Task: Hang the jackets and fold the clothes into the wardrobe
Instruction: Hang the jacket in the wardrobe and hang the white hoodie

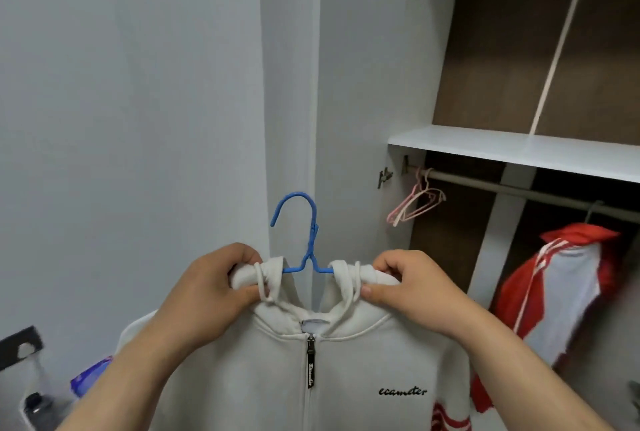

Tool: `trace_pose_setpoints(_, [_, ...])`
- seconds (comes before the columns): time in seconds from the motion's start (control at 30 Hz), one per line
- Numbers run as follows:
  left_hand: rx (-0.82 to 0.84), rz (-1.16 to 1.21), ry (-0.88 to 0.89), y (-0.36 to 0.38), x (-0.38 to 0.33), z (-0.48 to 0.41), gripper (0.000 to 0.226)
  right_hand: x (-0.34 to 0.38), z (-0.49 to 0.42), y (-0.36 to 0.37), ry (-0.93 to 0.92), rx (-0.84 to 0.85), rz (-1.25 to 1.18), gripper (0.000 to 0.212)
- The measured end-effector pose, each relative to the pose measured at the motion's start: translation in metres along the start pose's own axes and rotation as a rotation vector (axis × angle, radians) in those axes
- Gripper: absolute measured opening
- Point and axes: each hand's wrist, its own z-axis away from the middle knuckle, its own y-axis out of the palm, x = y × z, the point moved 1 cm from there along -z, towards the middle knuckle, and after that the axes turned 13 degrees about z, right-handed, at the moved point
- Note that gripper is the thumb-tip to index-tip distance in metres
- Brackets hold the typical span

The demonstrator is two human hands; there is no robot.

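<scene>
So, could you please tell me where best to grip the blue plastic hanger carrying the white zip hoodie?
Grip the blue plastic hanger at its bare upright neck, coming from your side; the white zip hoodie wraps both its arms, leaving only neck and hook exposed.

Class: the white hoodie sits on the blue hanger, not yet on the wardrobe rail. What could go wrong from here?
The left hand and right hand pinch bunched fabric at the ends of the blue hanger; once released, the white hoodie could slip off. The hook opens leftward, away from the rail; swinging it across could snag the pink hangers there.
</scene>
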Motion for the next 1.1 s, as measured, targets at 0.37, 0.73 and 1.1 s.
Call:
trace_pose_setpoints(0.37, [0.342,0.133,0.118,0.148,-0.002,-0.086,0.026,-0.099,0.061,-0.041,0.366,-0.155,0.081,0.026])
trace_pose_setpoints(0.73, [0.570,0.197,0.211,0.308,-0.042,-0.164,0.031,-0.223,0.076,-0.095,0.488,-0.254,0.064,0.038])
trace_pose_setpoints(1.1, [0.776,0.185,0.310,0.416,-0.078,-0.221,0.020,-0.308,0.078,-0.134,0.622,-0.424,-0.040,0.038])
